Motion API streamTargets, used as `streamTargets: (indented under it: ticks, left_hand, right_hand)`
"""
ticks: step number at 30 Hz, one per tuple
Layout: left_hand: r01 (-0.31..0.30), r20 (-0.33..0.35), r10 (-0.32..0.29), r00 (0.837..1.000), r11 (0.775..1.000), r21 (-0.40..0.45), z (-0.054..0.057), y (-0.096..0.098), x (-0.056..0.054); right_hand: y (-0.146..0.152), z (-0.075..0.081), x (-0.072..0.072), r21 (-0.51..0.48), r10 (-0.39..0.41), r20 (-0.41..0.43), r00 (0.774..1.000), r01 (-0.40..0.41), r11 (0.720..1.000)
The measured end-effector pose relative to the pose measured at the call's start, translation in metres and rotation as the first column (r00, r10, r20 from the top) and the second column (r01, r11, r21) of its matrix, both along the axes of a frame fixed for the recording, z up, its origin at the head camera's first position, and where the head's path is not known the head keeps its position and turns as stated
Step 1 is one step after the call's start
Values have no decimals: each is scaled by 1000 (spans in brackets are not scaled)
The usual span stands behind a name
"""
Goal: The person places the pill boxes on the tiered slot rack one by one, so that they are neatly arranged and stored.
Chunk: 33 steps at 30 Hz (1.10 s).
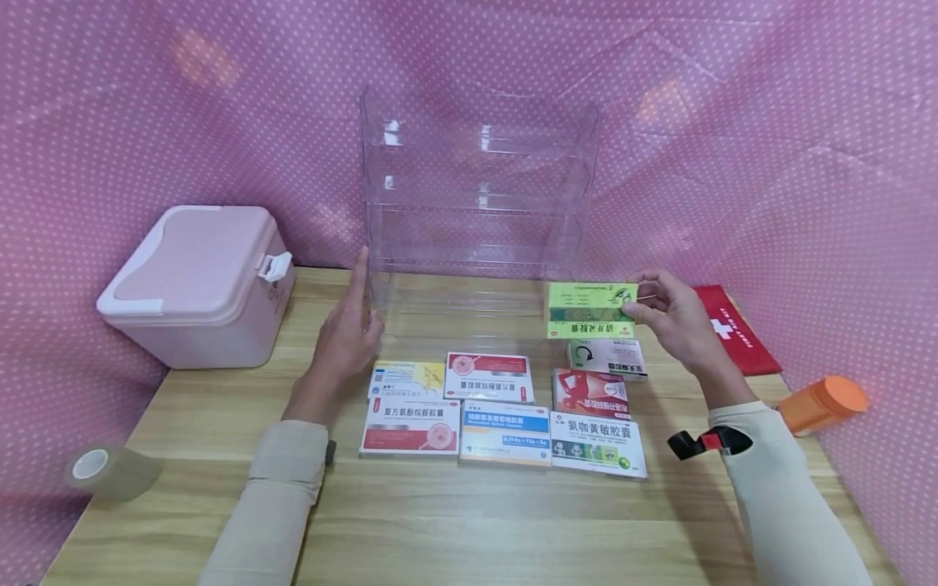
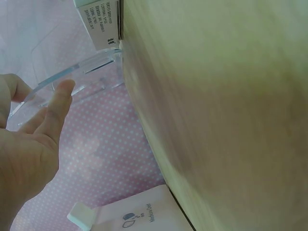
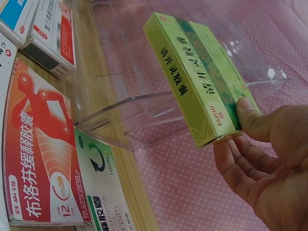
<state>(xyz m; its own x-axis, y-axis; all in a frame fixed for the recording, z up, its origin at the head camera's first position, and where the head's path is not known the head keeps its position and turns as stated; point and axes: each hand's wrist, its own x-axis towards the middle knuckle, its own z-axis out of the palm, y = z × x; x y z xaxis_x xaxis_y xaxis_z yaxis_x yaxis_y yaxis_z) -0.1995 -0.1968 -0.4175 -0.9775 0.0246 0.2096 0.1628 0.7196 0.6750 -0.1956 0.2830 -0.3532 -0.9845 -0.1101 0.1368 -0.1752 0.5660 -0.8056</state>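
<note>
My right hand (image 1: pixel 670 313) pinches a yellow-green medicine box (image 3: pixel 192 77) by one end, thumb on one face and fingers beneath. That box is held up at the right front of a clear plastic tiered rack (image 1: pixel 476 260), overlapping its lower corner in the head view. On the rack's left side, my left hand (image 1: pixel 348 330) grips the side panel's edge, thumb and fingers on either side of it in the left wrist view. In front lie several medicine boxes, among them a red ibuprofen box (image 3: pixel 41 154), a green-and-white box (image 1: pixel 608 358) and a blue-and-white box (image 1: pixel 506 433).
A pink lidded medicine chest (image 1: pixel 201 285) stands at the back left, with a roll of tape (image 1: pixel 117 474) nearer me. To the right are a red first aid pouch (image 1: pixel 736 330) and an orange bottle (image 1: pixel 824 404). A pink dotted cloth (image 1: pixel 469 49) hangs behind the table.
</note>
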Motion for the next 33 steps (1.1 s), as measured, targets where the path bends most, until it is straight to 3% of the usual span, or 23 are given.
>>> streamTargets:
  ticks: [33]
  left_hand:
    - [-3,14,3,1000,1000,13,0,1,-1]
  right_hand:
    - [-2,1,-4,-1,-3,-17,1000,3,1000]
